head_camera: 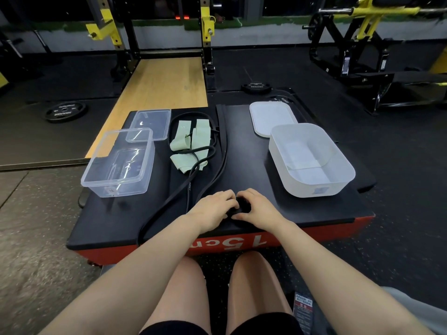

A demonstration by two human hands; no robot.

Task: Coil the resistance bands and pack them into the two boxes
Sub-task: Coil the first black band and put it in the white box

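Both hands meet at the near edge of the black-topped red plyo platform (314,213), whose red front reads "15cm" upside down. Left hand (212,209) and right hand (256,209) have fingers curled around a small tight roll of the flat black rubber resistance band (243,205); its loose length runs away up the platform middle. A second, thinner black rubber loop band (188,187), with small white lettering too small to read, trails left of the hands to the near edge. Beyond it lies one pale green flat band (191,143), crumpled, marked "30". Two boxes: clear plastic rectangular box (118,165) on the left, white frosted rounded box (312,160) on the right. Two lids behind them: clear lid (152,122), white lid (271,117). Two black weight plates (65,111) on the floor farther back.
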